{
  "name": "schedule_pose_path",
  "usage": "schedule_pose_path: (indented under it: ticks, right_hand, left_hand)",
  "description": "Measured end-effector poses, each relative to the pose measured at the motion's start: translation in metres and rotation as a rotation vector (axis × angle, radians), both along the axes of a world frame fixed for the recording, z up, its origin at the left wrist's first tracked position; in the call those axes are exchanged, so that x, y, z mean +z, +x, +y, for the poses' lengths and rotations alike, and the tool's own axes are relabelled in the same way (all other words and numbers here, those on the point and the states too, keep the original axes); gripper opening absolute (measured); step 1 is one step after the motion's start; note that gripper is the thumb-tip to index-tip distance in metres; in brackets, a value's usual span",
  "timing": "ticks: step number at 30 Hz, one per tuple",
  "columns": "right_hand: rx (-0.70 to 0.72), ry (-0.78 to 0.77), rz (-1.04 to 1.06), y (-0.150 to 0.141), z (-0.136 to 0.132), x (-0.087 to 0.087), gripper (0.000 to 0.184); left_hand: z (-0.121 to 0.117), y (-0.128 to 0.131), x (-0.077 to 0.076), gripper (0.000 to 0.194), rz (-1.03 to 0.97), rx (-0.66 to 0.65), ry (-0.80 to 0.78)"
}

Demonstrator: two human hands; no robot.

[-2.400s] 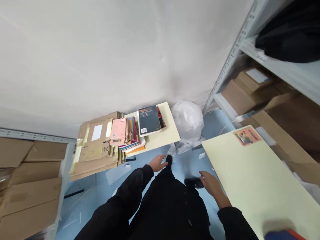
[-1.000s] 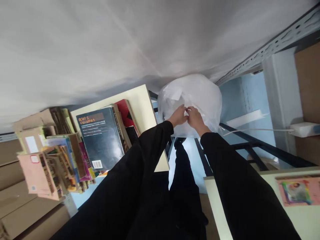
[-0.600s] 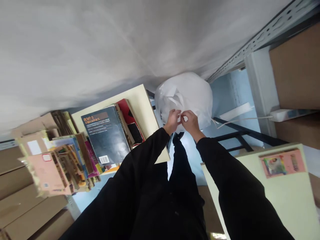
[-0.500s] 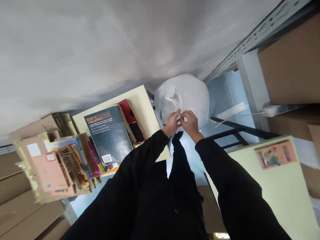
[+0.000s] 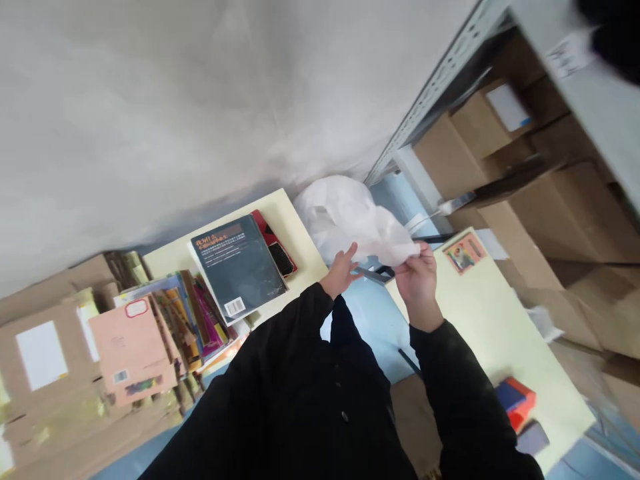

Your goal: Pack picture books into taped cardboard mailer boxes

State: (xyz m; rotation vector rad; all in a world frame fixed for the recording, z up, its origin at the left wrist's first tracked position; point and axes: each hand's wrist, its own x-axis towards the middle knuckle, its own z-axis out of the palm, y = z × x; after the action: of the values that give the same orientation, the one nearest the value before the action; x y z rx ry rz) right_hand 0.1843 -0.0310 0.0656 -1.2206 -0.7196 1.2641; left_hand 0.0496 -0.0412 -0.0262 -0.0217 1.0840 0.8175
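Right hand: the fingers and thumb of the right hand (image 5: 419,277) pinch a drawn-out edge of a white plastic bag (image 5: 345,207).
Left hand: the left hand (image 5: 341,272) is open, fingers spread, holding nothing that shows; it is beside the bag, and whether a fingertip touches the film cannot be told.
White bag: ahead of the person, rounded and puffed out at the back, between two pale tables and close to the wall (image 5: 175,120); its contents are hidden.
Feel of the bag: probably light, soft, thin and rather slippery, apt to stretch or tear if pulled at one point; bunched folds of the rim, one in each hand, would likely give the safest hold.
Table at left: on this pale table (image 5: 307,243) are a dark-covered book (image 5: 237,273) with a barcode, a red book (image 5: 273,243) partly beneath it, and a stack topped by a pink booklet (image 5: 133,353).
Table at right: the other table (image 5: 490,320) bears a small pink picture card (image 5: 464,252) and, nearer the person, a red and blue object (image 5: 520,400).
Farther out: cardboard boxes (image 5: 480,127) sit on a metal shelf (image 5: 425,100) at right; the floor (image 5: 377,320) is light blue.
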Motion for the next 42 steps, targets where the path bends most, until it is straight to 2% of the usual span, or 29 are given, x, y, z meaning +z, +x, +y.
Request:
schedule_pose_path:
  ticks: [3, 6, 11, 15, 18, 20, 22, 24, 27, 31, 34, 39, 42]
  right_hand:
    - [-0.108, 0.006, 0.133, 0.016, -0.04, 0.038, 0.026]
    - [-0.269, -0.004, 0.167, 0.034, -0.084, 0.055, 0.034]
    - [-0.529, -0.006, 0.145, 0.067, -0.161, 0.056, 0.033]
    - [-0.734, 0.006, 0.12, 0.089, -0.22, 0.049, 0.033]
    - [-0.816, -0.015, 0.16, 0.105, -0.258, 0.044, 0.024]
    - [-0.866, -0.039, 0.224, 0.12, -0.28, 0.041, 0.015]
    - [-0.899, -0.058, 0.304, 0.14, -0.301, 0.038, 0.009]
    - [-0.899, -0.065, 0.352, 0.164, -0.321, 0.033, 0.011]
    - [-0.932, -0.083, 0.327, 0.202, -0.347, 0.021, 0.018]
    - [-0.997, -0.103, 0.264, 0.244, -0.371, -0.001, 0.016]
    - [-0.932, -0.066, 0.222, 0.266, -0.38, -0.014, 0.021]
    - [-0.691, -0.14, 0.211, 0.294, -0.395, -0.026, 0.033]
    - [-0.554, -0.224, 0.25, 0.308, -0.4, -0.033, 0.038]
  left_hand:
    - [-0.016, 0.008, 0.019, 0.085, -0.098, -0.074, 0.019]
    - [-0.026, 0.015, 0.042, 0.074, -0.257, -0.211, 0.162]
    - [-0.035, 0.031, 0.077, 0.083, -0.373, -0.334, 0.334]
    - [-0.046, 0.055, 0.091, 0.053, -0.304, -0.501, 0.357]
    - [-0.062, 0.077, 0.091, 0.042, -0.184, -0.709, 0.395]
    - [-0.074, 0.092, 0.087, 0.036, -0.142, -0.792, 0.414]
    - [-0.083, 0.109, 0.084, 0.032, -0.113, -0.777, 0.427]
    - [-0.09, 0.127, 0.082, 0.031, -0.085, -0.735, 0.442]
    - [-0.1, 0.155, 0.081, 0.033, -0.006, -0.69, 0.487]
    - [-0.116, 0.188, 0.078, 0.039, 0.195, -0.581, 0.643]
    - [-0.126, 0.204, 0.076, 0.041, 0.285, -0.561, 0.683]
    - [-0.133, 0.217, 0.077, 0.04, 0.279, -0.758, 0.543]
    - [-0.132, 0.224, 0.07, 0.037, 0.4, -0.782, 0.596]
